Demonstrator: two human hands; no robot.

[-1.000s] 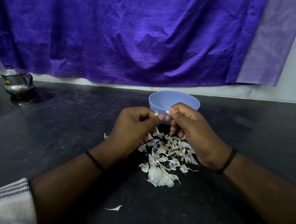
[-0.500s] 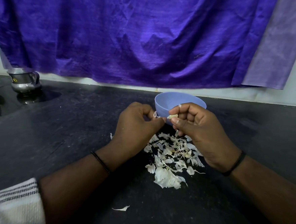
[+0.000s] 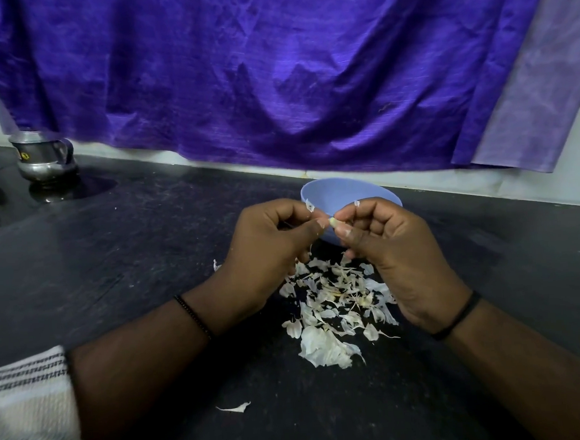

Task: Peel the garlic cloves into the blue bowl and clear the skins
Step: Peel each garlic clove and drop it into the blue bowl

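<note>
A small garlic clove is pinched between the thumb and fingers of my right hand, just in front of the blue bowl. My left hand has its fingers curled, and its thumb tip touches the clove from the left. Small bits of skin cling to fingers of both hands. A pile of white garlic skins lies on the black counter below and between my hands. The bowl's inside is mostly hidden.
A steel jug stands at the far left of the counter. A purple cloth hangs along the back wall. Two stray skin flakes lie apart, one near the front and one by my left hand.
The view has shifted a little. My right hand has turned the clove between its fingers, and both hands stay together in front of the bowl.
</note>
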